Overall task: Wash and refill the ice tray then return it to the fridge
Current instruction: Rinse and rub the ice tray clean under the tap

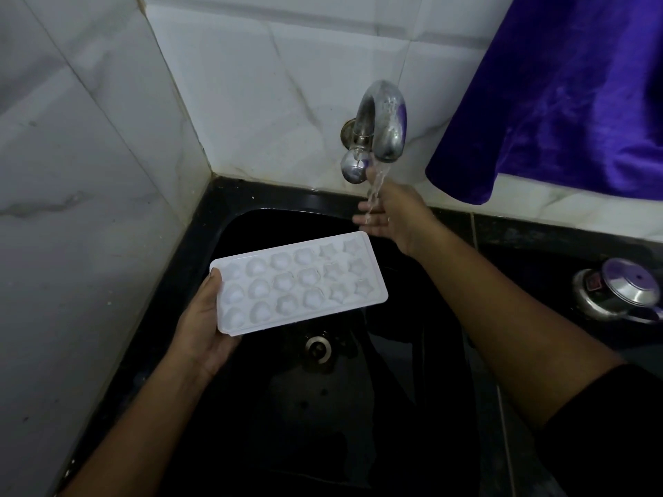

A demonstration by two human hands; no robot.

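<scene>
A white plastic ice tray with several star and round moulds hangs level over the black sink. My left hand grips its near left end, thumb on the top rim and fingers underneath. Water runs from the steel wall tap above the sink's back edge. My right hand is under that stream with fingers relaxed, just beyond the tray's far right corner and holding nothing. The water falls past the tray, not into it.
The sink drain lies below the tray. A steel pressure-cooker lid sits on the black counter at the right. A purple cloth hangs over the white tiled wall at the upper right. Tiled walls close the left and back.
</scene>
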